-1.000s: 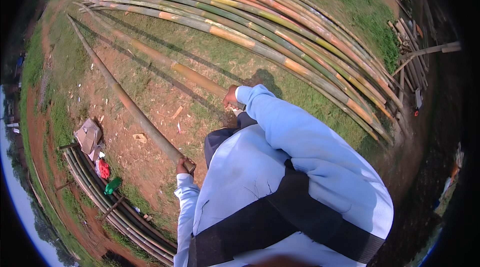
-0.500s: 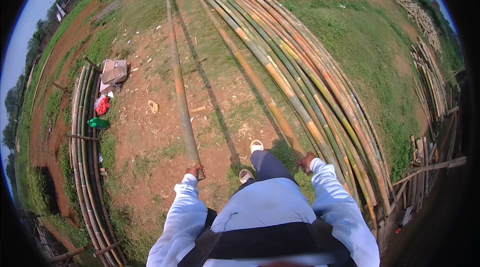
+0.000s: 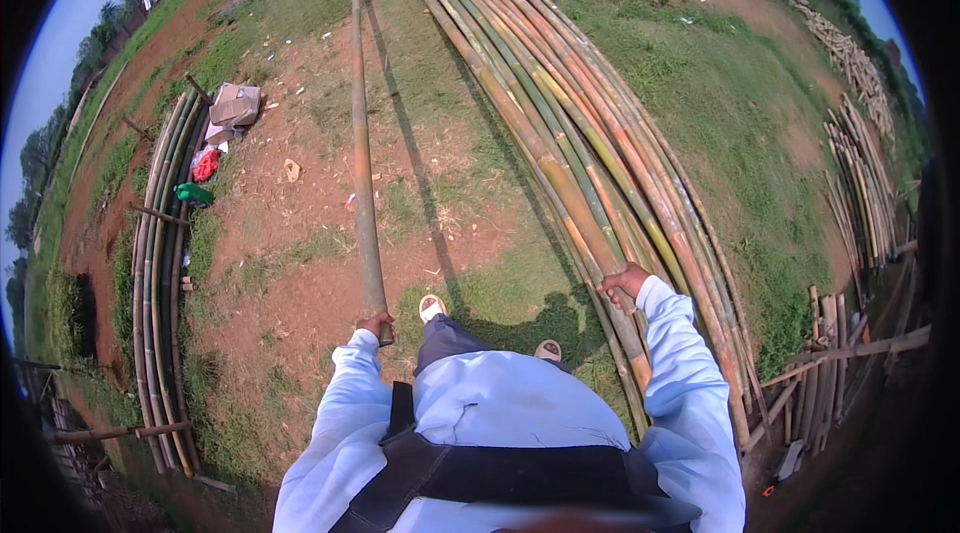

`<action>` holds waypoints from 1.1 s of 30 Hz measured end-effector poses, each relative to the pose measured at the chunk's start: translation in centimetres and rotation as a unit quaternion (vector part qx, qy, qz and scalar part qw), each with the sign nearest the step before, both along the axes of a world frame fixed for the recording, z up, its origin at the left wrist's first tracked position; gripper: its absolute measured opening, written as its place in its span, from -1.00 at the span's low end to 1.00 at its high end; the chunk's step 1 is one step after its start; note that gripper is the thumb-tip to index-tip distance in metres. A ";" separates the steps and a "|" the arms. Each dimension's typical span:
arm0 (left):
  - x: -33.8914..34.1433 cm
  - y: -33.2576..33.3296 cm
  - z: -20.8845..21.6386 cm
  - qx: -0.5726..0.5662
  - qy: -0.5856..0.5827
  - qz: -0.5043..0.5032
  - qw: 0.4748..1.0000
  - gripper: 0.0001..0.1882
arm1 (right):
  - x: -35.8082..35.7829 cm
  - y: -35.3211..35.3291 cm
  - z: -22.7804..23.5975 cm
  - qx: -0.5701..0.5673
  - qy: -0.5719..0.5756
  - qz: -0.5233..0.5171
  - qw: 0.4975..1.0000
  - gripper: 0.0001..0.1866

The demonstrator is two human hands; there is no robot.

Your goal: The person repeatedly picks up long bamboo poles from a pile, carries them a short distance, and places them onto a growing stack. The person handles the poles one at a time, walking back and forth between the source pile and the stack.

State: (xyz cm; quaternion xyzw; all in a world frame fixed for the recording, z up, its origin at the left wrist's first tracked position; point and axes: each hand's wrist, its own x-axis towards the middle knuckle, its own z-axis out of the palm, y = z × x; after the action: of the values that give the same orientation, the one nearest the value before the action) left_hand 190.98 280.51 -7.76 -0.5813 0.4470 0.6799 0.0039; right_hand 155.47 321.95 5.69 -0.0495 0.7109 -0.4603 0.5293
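My left hand (image 3: 376, 325) is closed round the near end of a long bamboo pole (image 3: 363, 153). That pole stretches far ahead, apart from the others, with its shadow just to the right. My right hand (image 3: 626, 283) has its fingers wrapped over a thick bamboo pole (image 3: 572, 198) along the left side of a large pile of bamboo poles (image 3: 640, 153). This pole lies against the pile, and its near end extends past my hand. The poles in the pile are green, yellow and reddish brown and fan toward me.
On the left, several bamboo poles (image 3: 150, 293) rest on wooden crosspieces. Beside them lie a cardboard box (image 3: 235, 105), a red bag (image 3: 206, 166) and a green item (image 3: 193, 194). More pole stacks (image 3: 862, 193) and a wooden rail (image 3: 880, 345) stand at the right.
The pole in my right hand has moved right, from apart to against the pile. My right hand has risen in the picture. My feet have stepped, and the left pole is still held.
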 end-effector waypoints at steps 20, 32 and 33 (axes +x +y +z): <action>6.9 25.0 -5.4 0.064 0.053 0.006 0.997 -0.82 | 22.0 47.9 -4.5 0.306 0.194 -0.008 0.932 -0.37; 15.3 33.6 -6.6 0.090 0.076 -0.039 0.992 -0.86 | 37.8 47.9 -5.2 0.174 0.023 -0.088 0.981 -0.75; 15.4 34.6 -6.6 0.099 0.068 -0.033 0.992 -0.86 | 37.7 48.0 -5.0 0.159 0.031 -0.092 0.982 -0.77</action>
State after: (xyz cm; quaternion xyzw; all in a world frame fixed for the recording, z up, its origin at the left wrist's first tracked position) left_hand 206.33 315.13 -14.35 -0.5149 0.3955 0.7587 0.0537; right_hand 193.15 369.92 0.70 0.0867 0.7928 -0.3864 0.4634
